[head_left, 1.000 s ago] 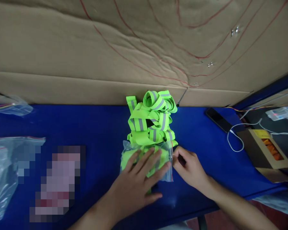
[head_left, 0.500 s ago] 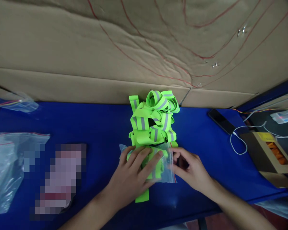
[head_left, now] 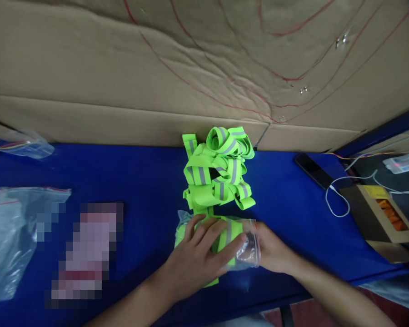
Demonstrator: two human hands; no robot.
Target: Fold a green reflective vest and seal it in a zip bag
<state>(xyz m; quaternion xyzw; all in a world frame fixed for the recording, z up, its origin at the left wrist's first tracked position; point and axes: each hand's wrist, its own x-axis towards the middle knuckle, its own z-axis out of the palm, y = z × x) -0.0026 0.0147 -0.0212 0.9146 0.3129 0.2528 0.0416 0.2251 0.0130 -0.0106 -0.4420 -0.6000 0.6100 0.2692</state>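
Observation:
A clear zip bag (head_left: 248,254) lies in front of me with a bright green reflective strap (head_left: 230,229) inside it. Across the top of the bag rests my left hand (head_left: 199,250), its fingers curved over the plastic and gripping the bag. My right hand (head_left: 271,247) is at the bag's right end, by the red zip edge. Its fingers are partly hidden at the bag's mouth; I cannot tell whether they are inside or behind the plastic. Just beyond the bag sits a heap of green straps with grey reflective stripes (head_left: 204,175).
Left on the blue table (head_left: 150,181) are more clear zip bags (head_left: 10,240) and a blurred-out pinkish item (head_left: 88,250). A black phone (head_left: 313,170) on a white cable and a cardboard box (head_left: 375,218) with orange contents stand right. A cardboard panel (head_left: 122,68) rises behind.
The bag with the strap has come nearer and slightly right, apart from the heap. My right hand's fingers have moved from the bag's edge to in or behind its mouth.

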